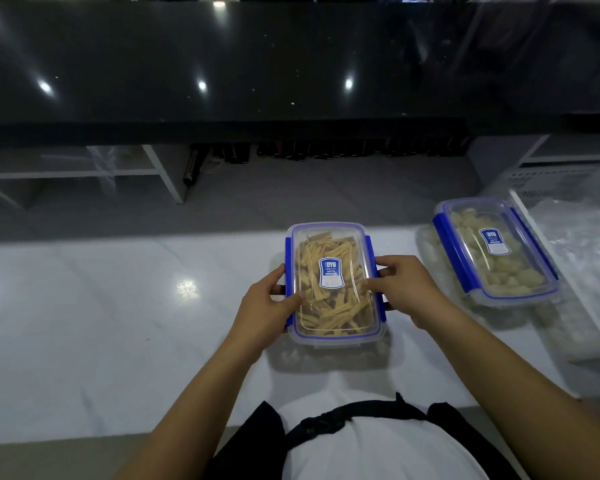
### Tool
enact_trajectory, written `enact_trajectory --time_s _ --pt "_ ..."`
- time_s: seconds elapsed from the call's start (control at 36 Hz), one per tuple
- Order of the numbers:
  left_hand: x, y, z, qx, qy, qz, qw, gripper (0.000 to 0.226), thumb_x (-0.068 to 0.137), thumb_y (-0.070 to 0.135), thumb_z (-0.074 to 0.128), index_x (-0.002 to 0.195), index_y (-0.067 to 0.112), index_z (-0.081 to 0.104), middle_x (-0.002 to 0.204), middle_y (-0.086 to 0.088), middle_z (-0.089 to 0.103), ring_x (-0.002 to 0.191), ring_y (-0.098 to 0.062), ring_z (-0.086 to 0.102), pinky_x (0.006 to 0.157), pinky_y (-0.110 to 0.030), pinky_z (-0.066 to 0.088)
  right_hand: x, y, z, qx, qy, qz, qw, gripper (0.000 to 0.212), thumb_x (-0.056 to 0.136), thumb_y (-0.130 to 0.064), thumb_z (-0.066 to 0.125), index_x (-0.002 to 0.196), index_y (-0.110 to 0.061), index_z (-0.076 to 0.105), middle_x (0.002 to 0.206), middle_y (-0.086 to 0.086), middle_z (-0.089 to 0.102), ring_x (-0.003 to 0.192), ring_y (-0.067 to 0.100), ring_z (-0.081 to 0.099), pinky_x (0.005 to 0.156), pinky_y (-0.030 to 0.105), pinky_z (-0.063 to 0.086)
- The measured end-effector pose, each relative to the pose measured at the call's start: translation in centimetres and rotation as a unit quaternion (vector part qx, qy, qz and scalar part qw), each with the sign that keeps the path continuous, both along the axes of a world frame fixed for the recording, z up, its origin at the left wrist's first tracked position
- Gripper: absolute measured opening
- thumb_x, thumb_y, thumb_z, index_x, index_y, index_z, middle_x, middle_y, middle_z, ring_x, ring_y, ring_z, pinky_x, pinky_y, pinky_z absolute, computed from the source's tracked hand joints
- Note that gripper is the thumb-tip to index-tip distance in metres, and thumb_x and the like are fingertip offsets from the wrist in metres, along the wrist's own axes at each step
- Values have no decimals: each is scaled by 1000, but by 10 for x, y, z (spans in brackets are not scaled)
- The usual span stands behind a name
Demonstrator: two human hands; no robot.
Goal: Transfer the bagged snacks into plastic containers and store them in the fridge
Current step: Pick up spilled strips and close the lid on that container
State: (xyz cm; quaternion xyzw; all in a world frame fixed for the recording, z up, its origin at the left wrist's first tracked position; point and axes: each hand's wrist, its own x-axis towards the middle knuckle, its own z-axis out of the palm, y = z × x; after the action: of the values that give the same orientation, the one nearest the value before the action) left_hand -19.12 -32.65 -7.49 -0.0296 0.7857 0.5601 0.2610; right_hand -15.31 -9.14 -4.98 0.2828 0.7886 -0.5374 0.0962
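You hold the container of stick snacks (340, 336) from both sides — your left hand (269, 301) curls round its left edge, thumb on the lid (326, 242), and your right hand (409, 289) grips the right edge likewise. It is over the white counter (118, 323), lid on. A second closed container (496, 251) stands further right — beside clear plastic bags (584, 247).

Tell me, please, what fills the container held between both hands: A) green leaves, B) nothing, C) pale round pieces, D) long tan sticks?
D: long tan sticks show through the clear lid of the container that the left hand and right hand grip at its sides; the pale round pieces lie in the other container.
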Motion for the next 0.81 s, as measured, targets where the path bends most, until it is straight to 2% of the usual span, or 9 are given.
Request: enact_trajectory --time_s 0.08,0.25,0.42,0.47,0.53,0.67,0.75,0.81 --pt "-1 2 0 -2 5 -1 1000 59 91 35 70 145 38 47 120 1 65 96 -18 70 63 -32 62 -2 2 1 -4 -4 -5 1000 25 85 -16 77 95 -32 61 89 -4 73 76 15 72 53 29 58" --pt "0 3 -1 13 -1 8 1000 61 91 35 70 146 38 46 121 1 65 95 -18 70 63 -32 62 2 4 -2 -21 4 -14 1000 27 87 -19 75 107 -31 61 92 -7 72 79 14 72 49 26 56" --pt "5 2 -2 40 -21 19 999 61 92 32 69 147 39 45 117 4 67 99 -19 71 67 -35 64 9 0 -3 -77 21 -37 996 37 90 -17 72 124 -28 62 85 -9 75 72 8 74 47 25 55" --pt "7 2 -1 51 -32 27 998 60 93 32 69 147 41 44 120 4 66 98 -19 72 63 -33 63 12 -3 -3 -83 30 -47 995 42 91 -18 71 130 -28 60 89 -9 75 73 10 74 48 25 55" --pt "8 2 -1 60 -43 36 997 59 93 32 69 146 42 45 123 3 66 96 -19 73 57 -31 60 15 -7 -4 -80 41 -58 994 45 91 -20 71 133 -29 58 94 -10 73 78 12 73 51 26 57" --pt "10 5 -2 68 -45 56 995 57 93 31 69 144 42 46 114 8 68 90 -15 73 53 -30 58 23 -12 -5 -94 66 -60 992 49 93 -24 68 139 -31 53 104 -6 70 91 17 71 76 42 63" --pt "11 9 -2 66 -26 67 995 58 93 31 68 145 42 46 110 14 67 91 -15 73 53 -29 59 29 -9 -4 -106 66 -48 991 52 92 -25 68 140 -34 50 111 -6 67 99 18 68 75 39 62" --pt "13 12 -2 70 -20 68 995 57 93 30 68 145 42 46 109 16 67 91 -14 72 54 -28 59 34 -6 -4 -122 73 -48 989 52 89 -23 72 134 -40 52 114 -8 65 104 17 65 68 32 62"
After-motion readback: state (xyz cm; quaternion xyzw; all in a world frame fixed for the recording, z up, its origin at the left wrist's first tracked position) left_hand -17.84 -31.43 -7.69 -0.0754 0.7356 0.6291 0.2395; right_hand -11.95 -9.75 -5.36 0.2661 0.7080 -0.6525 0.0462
